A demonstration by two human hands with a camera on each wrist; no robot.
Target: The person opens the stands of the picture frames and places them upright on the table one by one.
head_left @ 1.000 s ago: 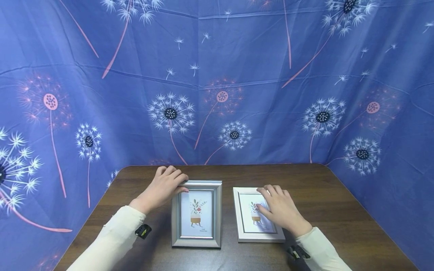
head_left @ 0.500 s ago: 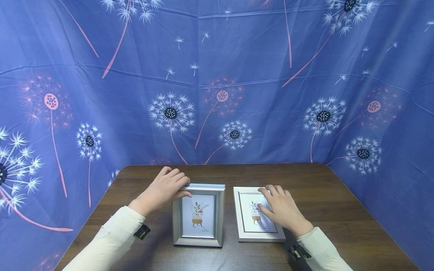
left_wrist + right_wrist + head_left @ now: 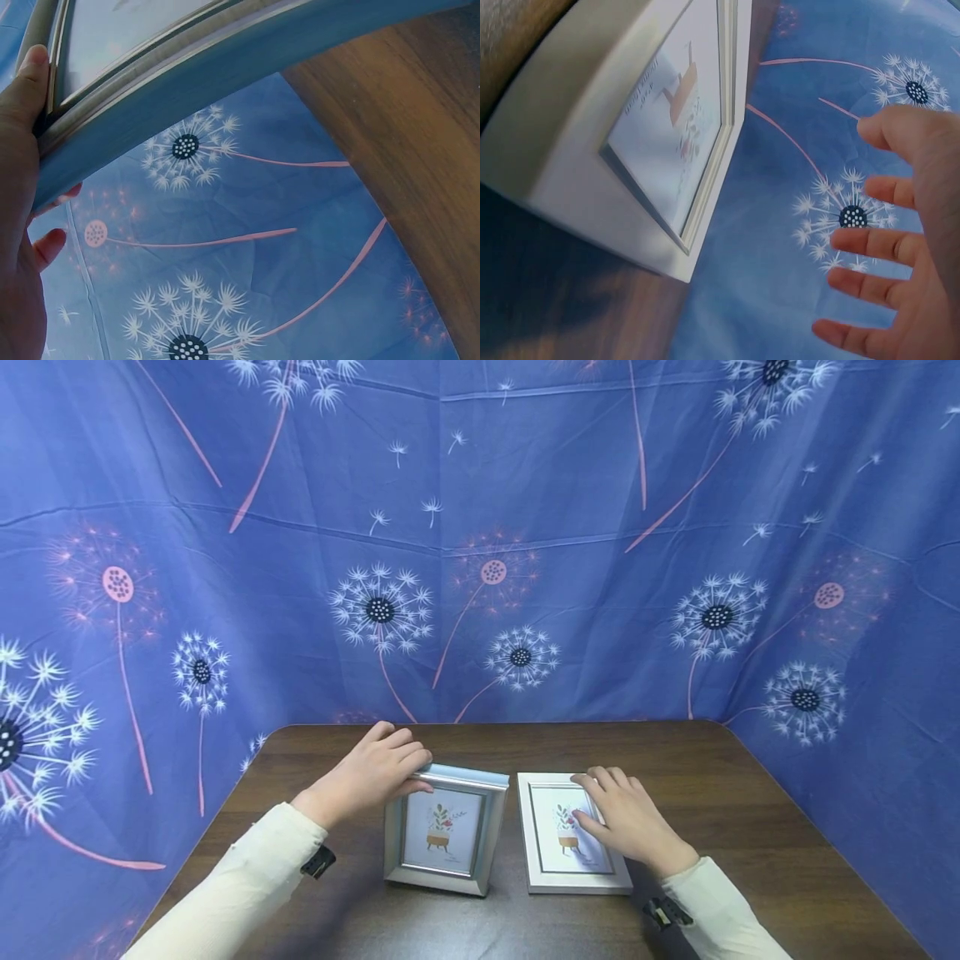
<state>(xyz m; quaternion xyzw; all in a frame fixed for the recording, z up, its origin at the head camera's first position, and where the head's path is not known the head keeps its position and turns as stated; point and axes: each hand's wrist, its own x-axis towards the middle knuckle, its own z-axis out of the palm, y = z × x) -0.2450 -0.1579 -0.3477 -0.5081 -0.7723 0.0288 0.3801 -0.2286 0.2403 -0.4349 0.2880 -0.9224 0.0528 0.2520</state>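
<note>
My left hand (image 3: 375, 772) grips a silver picture frame (image 3: 441, 839) by its upper left corner, thumb over the front and fingers behind. The frame stands on its lower edge, turned at a slant, and holds a print of a potted plant. In the left wrist view, the thumb (image 3: 34, 71) lies against the frame's moulding. A white picture frame (image 3: 550, 835) with a similar print lies face up to the right. My right hand (image 3: 630, 818) hovers over its right side, fingers spread and apart from it in the right wrist view.
Both frames are on a brown wood-grain table (image 3: 712, 877). Behind the table and along both sides hangs a blue cloth (image 3: 600, 610) printed with dandelions. A black wrist strap (image 3: 318, 862) shows at the left sleeve, and another strap (image 3: 666, 912) at the right.
The silver frame has tilted toward me and turned at a slant, its top shifting right with my left hand. My right hand and the white frame have barely moved.
</note>
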